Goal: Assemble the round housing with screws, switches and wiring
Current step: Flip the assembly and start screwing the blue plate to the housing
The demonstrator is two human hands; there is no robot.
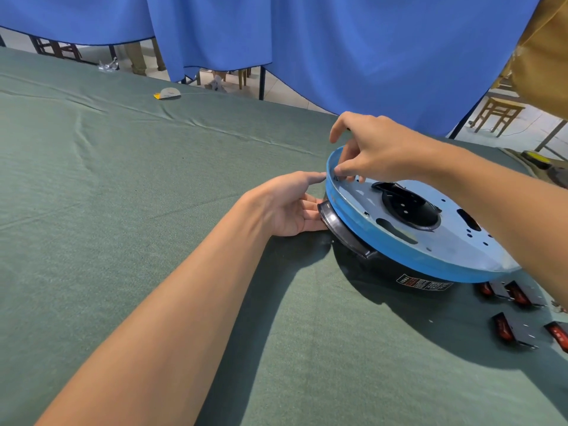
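Two fingertips (339, 172) of the right hand (378, 149), thumb and forefinger, are drawn close together on a small dark part (337, 178), probably a screw, though it is too small to tell. The other fingers of that hand are spread loosely above it. Directly under the pinch lies the blue plate (455, 229) of the round housing (430, 259), just inside its raised rim.

Just below and to the left of that pinch, the left hand (289, 207) lies with fingers straight and together. Their tips touch the housing's outer wall beside the black handle (341, 229), steadying rather than gripping.

Toward the wrist side of the right hand, a black hub (408, 207) sits in the middle of the plate, with slots and small holes around it.

The housing looks like thin painted sheet metal on a black body: stiff, fairly light, smooth enough to slide on the green cloth (153, 179) when pressed from above. The handle or the outer wall seems the safest hold, since the rim's edge may be sharp and the paint could scratch.

Farther out, beyond the housing on the near right, several red switches (504, 329) lie on the cloth, well apart from both hands. A blue curtain (338, 56) hangs behind.
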